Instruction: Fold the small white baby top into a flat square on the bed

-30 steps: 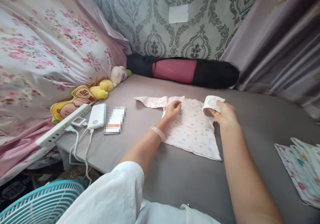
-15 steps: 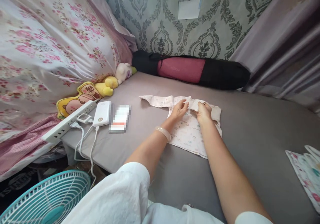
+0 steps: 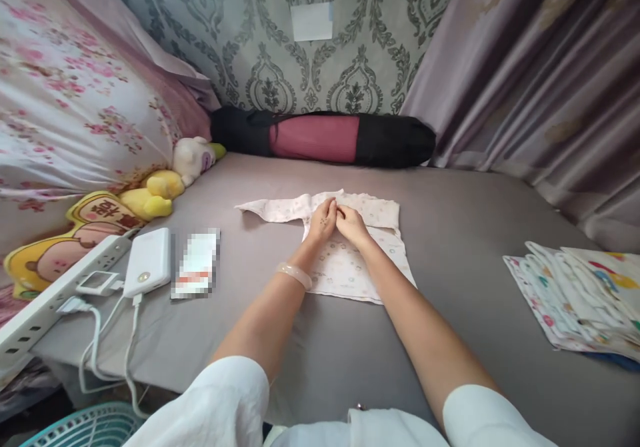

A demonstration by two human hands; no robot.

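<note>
A small pale pink baby shirt with a faint print lies spread on the grey sheet. Its left sleeve stretches out flat to the side, while the right sleeve makes a shorter band near the top. My left hand is closed at the upper middle of the shirt, fingers pressed together on the cloth. Touching it from the right, my right hand has curled fingers pinching the fabric at the same spot. The fingertips partly hide the cloth between them. A pale bangle circles my left wrist.
Folded printed cloths are stacked at the right. On the left lie a phone, a white power bank, a power strip with cables, and plush toys. A long black and red bag rests along the wall.
My right hand has moved in from the shirt's right sleeve to meet my left hand at the middle. The right sleeve now lies flatter. The view has turned right, showing more of the cloth stack.
</note>
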